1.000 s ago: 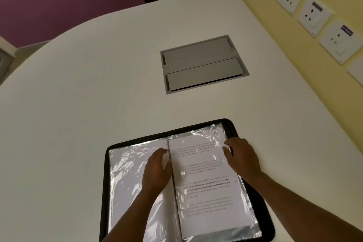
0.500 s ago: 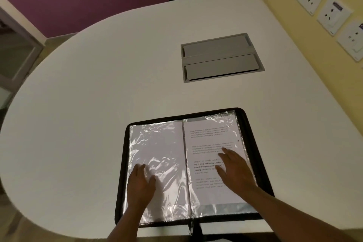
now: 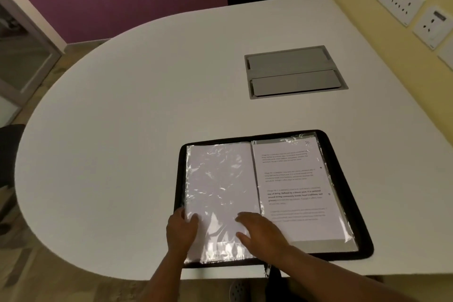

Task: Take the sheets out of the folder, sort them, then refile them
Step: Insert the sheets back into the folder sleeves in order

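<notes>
A black zip folder (image 3: 339, 179) lies open near the front edge of the white table (image 3: 122, 130). Its left page is a crinkled clear plastic sleeve (image 3: 220, 179) over a blank white sheet. The right page holds a printed sheet (image 3: 294, 186) with several text paragraphs inside another sleeve. My left hand (image 3: 181, 230) is at the lower left edge of the left sleeve, thumb on top of the plastic, pinching that edge. My right hand (image 3: 262, 230) lies flat with spread fingers on the lower right of the left page, beside the spine.
A grey cable hatch (image 3: 294, 73) is set flush into the table beyond the folder. Wall sockets (image 3: 399, 0) line the yellow wall at right. A dark chair (image 3: 9, 149) stands off the table's left. The folder's zip pull (image 3: 268, 268) hangs over the front edge.
My right hand has crossed from the printed right page onto the left page. My left hand has slid out to the left sleeve's lower left edge and taken hold of it.
</notes>
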